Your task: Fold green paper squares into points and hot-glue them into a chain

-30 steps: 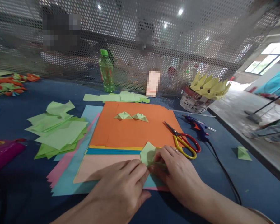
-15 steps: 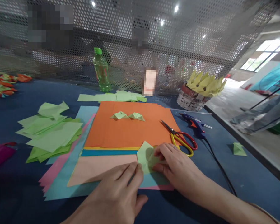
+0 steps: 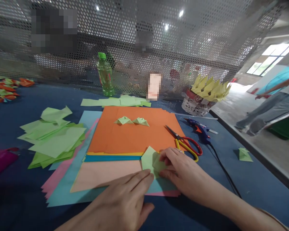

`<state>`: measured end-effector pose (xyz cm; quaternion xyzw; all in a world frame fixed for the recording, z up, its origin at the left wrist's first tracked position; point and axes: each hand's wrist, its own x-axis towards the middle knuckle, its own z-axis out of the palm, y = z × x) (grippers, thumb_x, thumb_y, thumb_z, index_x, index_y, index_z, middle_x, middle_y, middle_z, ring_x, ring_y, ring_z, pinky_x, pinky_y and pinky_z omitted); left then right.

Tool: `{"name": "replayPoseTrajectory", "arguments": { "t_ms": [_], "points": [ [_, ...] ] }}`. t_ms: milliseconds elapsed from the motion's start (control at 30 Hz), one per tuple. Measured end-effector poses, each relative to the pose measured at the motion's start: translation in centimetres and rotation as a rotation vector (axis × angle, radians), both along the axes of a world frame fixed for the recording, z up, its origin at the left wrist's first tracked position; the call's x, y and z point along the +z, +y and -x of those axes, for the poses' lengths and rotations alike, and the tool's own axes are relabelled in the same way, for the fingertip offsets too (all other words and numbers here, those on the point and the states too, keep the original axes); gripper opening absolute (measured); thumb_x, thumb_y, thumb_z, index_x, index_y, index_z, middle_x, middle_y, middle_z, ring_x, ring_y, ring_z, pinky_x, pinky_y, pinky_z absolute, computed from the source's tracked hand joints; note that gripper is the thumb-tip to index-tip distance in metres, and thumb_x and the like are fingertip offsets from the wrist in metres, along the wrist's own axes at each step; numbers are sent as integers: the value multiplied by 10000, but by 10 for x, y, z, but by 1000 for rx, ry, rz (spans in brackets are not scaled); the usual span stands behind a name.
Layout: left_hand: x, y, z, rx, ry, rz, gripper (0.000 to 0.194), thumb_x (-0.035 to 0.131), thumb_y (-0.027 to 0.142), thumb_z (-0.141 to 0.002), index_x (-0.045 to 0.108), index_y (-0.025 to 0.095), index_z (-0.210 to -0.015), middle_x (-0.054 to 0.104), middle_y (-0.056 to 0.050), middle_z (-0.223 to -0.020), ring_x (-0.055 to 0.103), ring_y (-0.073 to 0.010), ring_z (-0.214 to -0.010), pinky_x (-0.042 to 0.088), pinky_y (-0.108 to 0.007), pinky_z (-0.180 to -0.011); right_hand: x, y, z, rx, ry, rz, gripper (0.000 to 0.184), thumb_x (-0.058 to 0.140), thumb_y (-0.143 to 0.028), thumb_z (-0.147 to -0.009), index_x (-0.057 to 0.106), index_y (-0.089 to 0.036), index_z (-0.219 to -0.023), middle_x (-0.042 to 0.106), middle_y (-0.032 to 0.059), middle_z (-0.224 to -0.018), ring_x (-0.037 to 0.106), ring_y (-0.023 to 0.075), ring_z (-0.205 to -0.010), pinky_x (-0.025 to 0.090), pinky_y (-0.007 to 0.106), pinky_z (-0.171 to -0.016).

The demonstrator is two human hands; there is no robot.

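Note:
A light green sheet of paper (image 3: 148, 158), partly folded, lies over the lower right of the stacked coloured sheets. On its right edge, my right hand (image 3: 180, 175) pinches the paper between thumb and bent fingers. My left hand (image 3: 125, 197) rests with fingers stretched out flat, their tips touching the sheet's lower left edge. Two small folded green paper pieces (image 3: 124, 120) sit above on the orange paper (image 3: 127, 138). Just beyond my right hand are scissors (image 3: 180, 137) with red and yellow handles.
Loose green sheets (image 3: 55, 138) are piled on the left. A blue glue gun (image 3: 199, 130) with its black cord lies right. Behind stand a green bottle (image 3: 105, 77) and a pot with yellow paper points (image 3: 198, 101). A folded green piece (image 3: 245, 155) lies far right. Beyond the table, a person stands.
My left hand's fingers have slid slightly right, closer together along the paper's lower edge. The right hand keeps its pinch. In the background, the person's arm has come into view.

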<state>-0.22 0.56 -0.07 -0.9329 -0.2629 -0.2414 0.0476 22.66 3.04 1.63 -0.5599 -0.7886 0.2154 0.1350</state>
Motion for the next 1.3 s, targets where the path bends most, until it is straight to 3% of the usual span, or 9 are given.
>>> {"name": "replayPoseTrajectory", "arguments": {
  "t_ms": [133, 367, 467, 600, 700, 867, 1000, 1100, 1300],
  "points": [
    [-1, 1, 2, 13, 65, -16, 390, 332, 254, -1076, 634, 74, -1246, 691, -113, -1261, 657, -212, -1139, 506, -307, -1002, 2, 0, 0, 6, -8, 20, 234, 689, -72, -833, 538, -197, -961, 631, 21, -995, 577, 202, -929, 412, 324, -779],
    [-3, 8, 1, 28, 113, -54, 470, 453, 423, -1044, 587, 69, -1321, 636, -143, -1350, 633, -252, -1189, 480, -358, -1039, 2, 2, -1, 12, 18, 20, 237, 684, -84, -834, 535, -214, -965, 634, 10, -995, 577, 194, -924, 411, 315, -780],
    [-5, 10, -1, 30, 97, -70, 421, 436, 366, -1054, 602, 66, -1300, 647, -144, -1333, 638, -251, -1176, 478, -363, -1032, -2, 5, -7, -50, 96, 11, 255, 698, -128, -827, 536, -225, -998, 623, 11, -1013, 581, 173, -851, 430, 296, -739],
    [-6, 12, -1, 19, 81, -60, 365, 362, 235, -1068, 622, 90, -1279, 666, -123, -1306, 640, -242, -1171, 481, -378, -1019, -4, 8, -13, -140, 197, -29, 73, 538, -240, -966, 543, -228, -1038, 641, 19, -972, 609, 168, -841, 449, 291, -729],
    [-7, 13, -1, 4, 63, -45, 368, 329, 201, -1074, 639, 121, -1256, 679, -109, -1283, 645, -236, -1158, 490, -394, -1007, -3, 5, -10, -115, 168, -40, 106, 490, -219, -974, 543, -222, -1065, 658, 16, -934, 623, 168, -826, 443, 291, -722],
    [-6, 17, -2, -23, 40, -32, 357, 357, 245, -1078, 647, 111, -1240, 697, -116, -1236, 666, -239, -1103, 521, -393, -970, 1, 0, -3, -113, 201, 54, 198, 544, -233, -932, 522, -225, -1129, 601, -53, -723, 578, 137, -643, 402, 250, -601],
    [-4, 20, -1, -2, 21, -31, 342, 377, 249, -1075, 679, 124, -1174, 720, -107, -1171, 681, -237, -1056, 530, -403, -955, 3, -5, 0, -38, 253, 111, 240, 522, -121, -879, 540, -227, -1094, 530, -94, -628, 518, 98, -555, 361, 212, -545],
    [-6, 21, 2, 3, 55, -29, 359, 363, 268, -1078, 682, 134, -1176, 716, -109, -1192, 683, -250, -1064, 540, -418, -935, 7, -10, -1, 64, 230, 164, 265, 506, -80, -857, 572, -230, -1065, 554, -90, -647, 523, 86, -567, 368, 198, -550],
    [-8, 18, 2, 24, 87, -72, 418, 326, 297, -1088, 682, 102, -1186, 707, -108, -1222, 658, -253, -1113, 518, -404, -958, 22, -10, -10, 258, 186, 140, 446, 588, -11, -771, 606, -260, -1141, 674, -44, -940, 613, 102, -815, 448, 189, -753]
  ]
}}
